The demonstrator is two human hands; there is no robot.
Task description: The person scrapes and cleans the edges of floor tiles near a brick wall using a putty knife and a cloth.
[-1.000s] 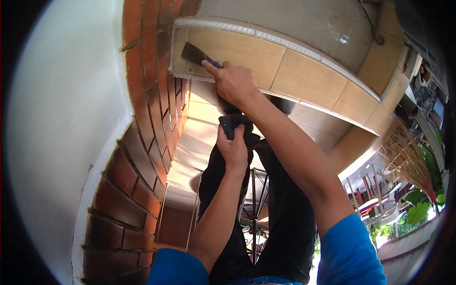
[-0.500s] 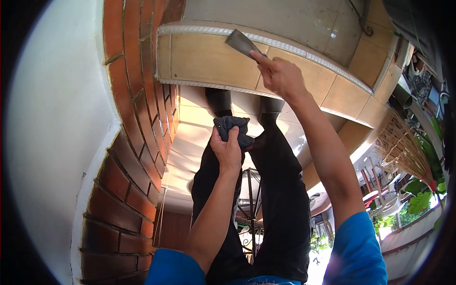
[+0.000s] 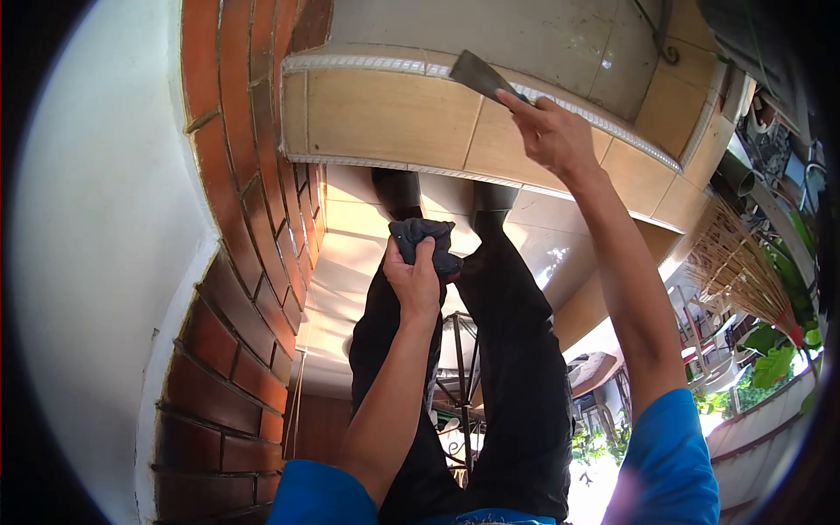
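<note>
My right hand (image 3: 558, 140) grips a putty knife (image 3: 479, 75) by its handle, fingers closed around it. The knife's wide grey blade overlaps the white ribbed trim (image 3: 394, 64) along the edge of the tiled ledge (image 3: 385, 114). Lower down, over my knees, my left hand (image 3: 415, 276) is closed on a bunched dark cloth (image 3: 424, 238), thumb on top. A small red patch shows at the cloth's lower right. The putty knife's handle is mostly hidden in my fist.
A brick wall (image 3: 227, 166) with a white plastered side (image 3: 105, 219) runs along the left. My legs (image 3: 507, 350) are below the ledge. At the right stand a straw broom (image 3: 739, 267), green plants (image 3: 773, 367) and chairs. A dark metal frame (image 3: 462, 376) shows between my legs.
My right hand has moved right along the ledge with the putty knife, its blade shifting the same way along the trim. My left hand still holds the cloth, almost in place.
</note>
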